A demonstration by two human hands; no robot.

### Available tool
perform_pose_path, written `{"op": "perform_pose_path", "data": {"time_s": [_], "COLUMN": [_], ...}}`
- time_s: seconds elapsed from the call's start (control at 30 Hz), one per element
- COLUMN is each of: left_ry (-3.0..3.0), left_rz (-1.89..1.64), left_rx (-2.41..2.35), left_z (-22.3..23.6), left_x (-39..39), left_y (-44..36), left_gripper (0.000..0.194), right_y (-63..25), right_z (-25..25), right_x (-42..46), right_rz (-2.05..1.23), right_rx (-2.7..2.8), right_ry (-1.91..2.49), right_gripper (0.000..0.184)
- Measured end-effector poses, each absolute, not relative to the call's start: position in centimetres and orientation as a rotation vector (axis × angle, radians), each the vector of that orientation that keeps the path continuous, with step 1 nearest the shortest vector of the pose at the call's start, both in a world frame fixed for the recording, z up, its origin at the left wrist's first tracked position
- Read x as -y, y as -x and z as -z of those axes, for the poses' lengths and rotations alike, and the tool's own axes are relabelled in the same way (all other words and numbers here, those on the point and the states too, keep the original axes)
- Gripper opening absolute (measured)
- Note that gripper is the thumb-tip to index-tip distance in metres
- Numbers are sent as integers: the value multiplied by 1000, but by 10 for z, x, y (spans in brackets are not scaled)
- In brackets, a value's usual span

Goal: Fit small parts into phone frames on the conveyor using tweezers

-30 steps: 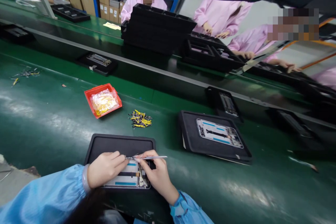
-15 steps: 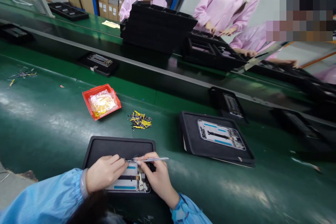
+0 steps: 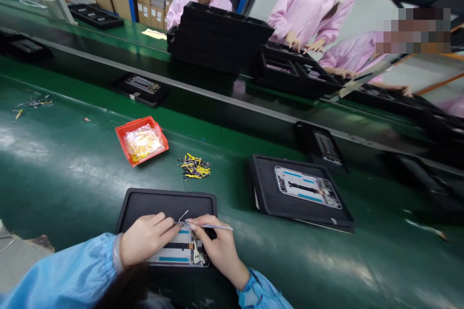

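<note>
In front of me a phone frame (image 3: pixel 176 254) with blue strips and exposed circuitry lies in a black tray (image 3: pixel 159 201). My left hand (image 3: pixel 148 237) rests over the frame's left part, fingers closed at its far edge. My right hand (image 3: pixel 217 246) pinches slim metal tweezers (image 3: pixel 218 226), their tips meeting the left fingertips. From between the fingertips a thin pale strip (image 3: pixel 184 215) sticks up; its lower end is hidden. Whether the left fingers grip that strip or the frame's edge, I cannot make out.
Beyond the tray sit a red bin (image 3: pixel 121 140) with a bag of yellow parts and a pile of small yellow-black strips (image 3: pixel 195 166). A second phone frame (image 3: pixel 308 187) lies on stacked trays (image 3: pixel 266 198) at right. Further off run a conveyor (image 3: pixel 217 101), tall black trays (image 3: pixel 221 38) and co-workers in pink.
The thin pale strip now stands up clear of the fingertips. The tweezers' outer end has tilted slightly lower. Trays on the conveyor have shifted a little to the right.
</note>
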State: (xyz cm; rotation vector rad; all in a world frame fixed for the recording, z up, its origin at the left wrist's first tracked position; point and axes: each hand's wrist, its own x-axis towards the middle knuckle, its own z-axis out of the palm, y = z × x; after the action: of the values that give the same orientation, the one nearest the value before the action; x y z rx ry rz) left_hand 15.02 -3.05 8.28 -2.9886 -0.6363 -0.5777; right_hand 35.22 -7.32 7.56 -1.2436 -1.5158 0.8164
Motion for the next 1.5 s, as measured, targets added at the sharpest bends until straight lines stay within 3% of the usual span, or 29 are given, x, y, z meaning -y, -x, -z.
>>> {"op": "perform_pose_path", "data": {"time_s": [0.27, 0.47, 1.0, 1.23, 1.5], "left_ry": [2990, 2992, 2977, 3047, 2820], "left_rz": [600, 504, 680, 742, 902], "left_rx": [647, 647, 968, 1093, 868], "left_z": [-86, -82, -75, -77, -52], "left_x": [31, 31, 35, 30, 32], "left_y": [-153, -152, -154, -167, -168], "left_gripper": [26, 15, 25, 14, 44], "right_y": [-353, -353, -356, -360, -382], "right_z": [-76, -74, -77, -78, -76], "right_x": [73, 75, 72, 73, 103], "right_rz": [-769, -790, -589, -612, -292], "right_rx": [1477, 1535, 1978, 1514, 1361], "right_ry": [1252, 1232, 1112, 1243, 1441], "right_gripper": [15, 13, 26, 20, 23]}}
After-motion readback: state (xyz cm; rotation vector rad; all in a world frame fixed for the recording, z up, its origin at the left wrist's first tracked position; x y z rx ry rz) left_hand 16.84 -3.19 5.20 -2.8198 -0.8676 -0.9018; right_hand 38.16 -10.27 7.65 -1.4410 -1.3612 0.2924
